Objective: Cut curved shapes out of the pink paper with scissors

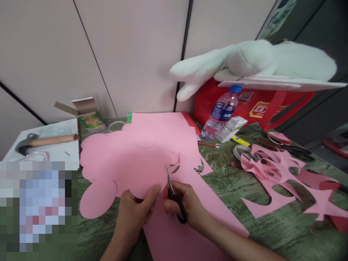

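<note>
My right hand (187, 204) grips black-handled scissors (174, 194), whose blades point up into the edge of a large pink paper shape (127, 163) with rounded lobes. My left hand (136, 212) pinches the lower edge of that pink shape just left of the blades. Under both hands lies another long pink sheet (179, 232) on the green marbled table (272, 232). More pink sheets (163, 121) are stacked behind the shape.
Pink paper offcuts (274, 177) lie at the right with tape rolls (240, 151) and another pair of scissors (285, 146). A water bottle (220, 114), small carton (231, 128), red bag (258, 105) and white plush toy (258, 61) stand behind. A hammer (46, 140) lies at the left.
</note>
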